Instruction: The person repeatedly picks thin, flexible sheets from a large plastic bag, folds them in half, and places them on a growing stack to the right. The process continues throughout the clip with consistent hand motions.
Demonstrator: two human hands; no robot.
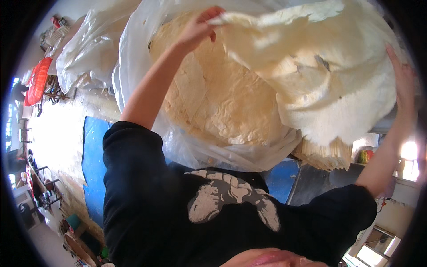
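A large, thin, cream-coloured sheet [337,80] with wrinkles and a small tear hangs spread between my hands, partly blurred. My left hand [205,25] pinches its upper left corner. At the far right edge, my right hand [402,76] grips the sheet, with one finger lying over its face. Below my left arm, more yellowish crinkled sheets [227,100] lie in an opened clear plastic bag [133,63]. Under the lower edge of the held sheet, a thick stack of similar sheets [323,155] shows its layered, ragged edges; the rest of the stack is hidden.
Another clear plastic covering [90,50] lies to the upper left. A blue mat [95,167] is on the floor at left, with a dark surface [312,180] at right. Farther left stand a red round object [38,81] and a teal container [73,221].
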